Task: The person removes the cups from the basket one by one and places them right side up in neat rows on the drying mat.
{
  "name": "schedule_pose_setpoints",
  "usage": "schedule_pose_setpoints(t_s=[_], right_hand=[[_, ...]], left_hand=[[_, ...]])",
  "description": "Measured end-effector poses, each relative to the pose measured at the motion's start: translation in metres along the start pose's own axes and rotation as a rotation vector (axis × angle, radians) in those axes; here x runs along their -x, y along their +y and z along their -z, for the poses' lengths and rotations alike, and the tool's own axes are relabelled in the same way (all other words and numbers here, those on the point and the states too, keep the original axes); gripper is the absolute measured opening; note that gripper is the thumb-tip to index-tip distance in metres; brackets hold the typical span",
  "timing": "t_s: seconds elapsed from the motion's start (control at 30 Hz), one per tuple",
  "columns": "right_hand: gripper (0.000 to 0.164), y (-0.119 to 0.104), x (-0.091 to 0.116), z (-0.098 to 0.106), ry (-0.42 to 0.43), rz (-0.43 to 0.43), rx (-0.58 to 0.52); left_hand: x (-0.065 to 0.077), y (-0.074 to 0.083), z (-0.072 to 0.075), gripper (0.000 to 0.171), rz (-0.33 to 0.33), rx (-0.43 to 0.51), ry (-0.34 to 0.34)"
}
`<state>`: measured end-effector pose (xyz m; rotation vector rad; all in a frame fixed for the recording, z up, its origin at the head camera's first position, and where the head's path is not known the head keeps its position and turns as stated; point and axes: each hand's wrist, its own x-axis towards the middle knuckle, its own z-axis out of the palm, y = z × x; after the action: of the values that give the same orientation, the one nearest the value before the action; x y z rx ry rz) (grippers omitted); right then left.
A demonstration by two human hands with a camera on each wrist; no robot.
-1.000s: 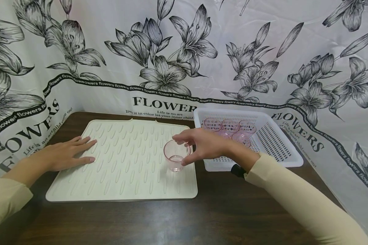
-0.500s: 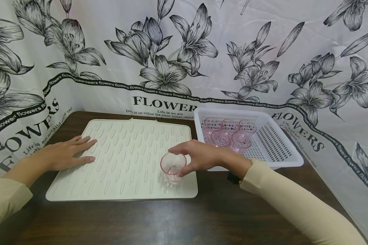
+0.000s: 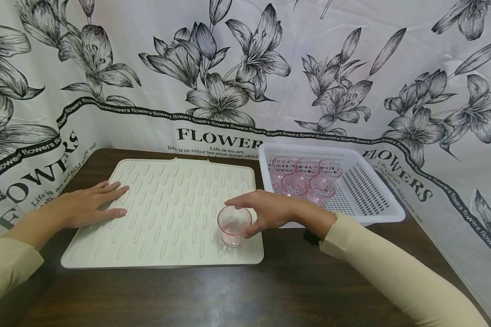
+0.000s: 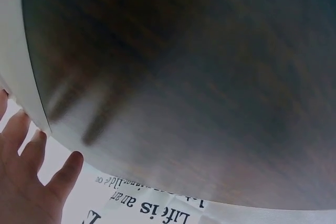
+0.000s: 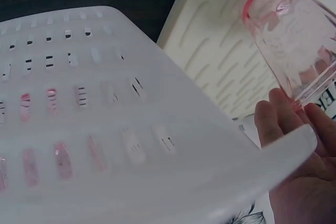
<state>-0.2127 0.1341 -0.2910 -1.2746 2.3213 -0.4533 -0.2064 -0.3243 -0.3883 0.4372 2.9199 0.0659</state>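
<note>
A clear drinking glass (image 3: pixel 231 236) with a pink rim stands upright, or nearly so, over the right part of the cream ridged mat (image 3: pixel 163 204). My right hand (image 3: pixel 266 210) holds it near the rim from the right, with the thumb on the near side. In the right wrist view the fingertips meet the glass (image 5: pixel 294 40) at its rim. Whether its base touches the mat is hard to tell. My left hand (image 3: pixel 83 206) rests on the mat's left edge with fingers spread. The left wrist view shows those fingers (image 4: pixel 65 179) straight.
A white perforated basket (image 3: pixel 372 200) stands right of the mat, behind my right forearm. Several pink-rimmed glasses (image 3: pixel 294 184) stand upright in its left half. Dark wooden table (image 3: pixel 180 295) lies in front; a flower-printed cloth (image 3: pixel 229 59) hangs behind.
The glass and my right hand have come nearer to me over the mat, then shifted slightly right. More glasses in the basket are uncovered. My left hand has stayed put.
</note>
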Motion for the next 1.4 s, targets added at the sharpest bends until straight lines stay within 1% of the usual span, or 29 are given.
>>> schedule_pose_setpoints(t_s=[0.13,0.27,0.37,0.5,0.63,0.83,1.07,1.4], right_hand=[[0.080,0.000,0.002,0.003,0.003,-0.004,-0.012],[0.082,-0.001,0.008,0.014,0.030,-0.023,-0.029],[0.084,-0.001,0.016,0.030,0.082,-0.050,-0.050],[0.086,0.004,0.030,0.054,0.191,-0.062,-0.107],[0.086,0.017,0.043,0.070,0.302,-0.079,-0.157],[0.085,0.040,0.059,0.082,0.437,-0.118,-0.225],[0.087,0.066,0.075,0.092,0.539,-0.152,-0.291],[0.081,0.101,0.099,0.096,0.650,-0.259,-0.346]], left_hand=[[0.001,0.000,0.000,0.085,0.001,0.004,-0.006],[0.002,0.001,0.000,0.085,-0.002,0.003,-0.009],[0.003,0.001,0.001,0.085,-0.003,0.000,-0.006],[0.003,0.001,0.002,0.084,-0.004,0.000,0.000],[0.004,0.002,0.003,0.085,-0.002,0.002,-0.005],[0.004,0.003,0.004,0.084,-0.003,-0.007,-0.005],[0.004,0.003,0.004,0.084,0.000,-0.013,-0.005],[0.004,0.004,0.005,0.085,0.006,-0.012,-0.008]])
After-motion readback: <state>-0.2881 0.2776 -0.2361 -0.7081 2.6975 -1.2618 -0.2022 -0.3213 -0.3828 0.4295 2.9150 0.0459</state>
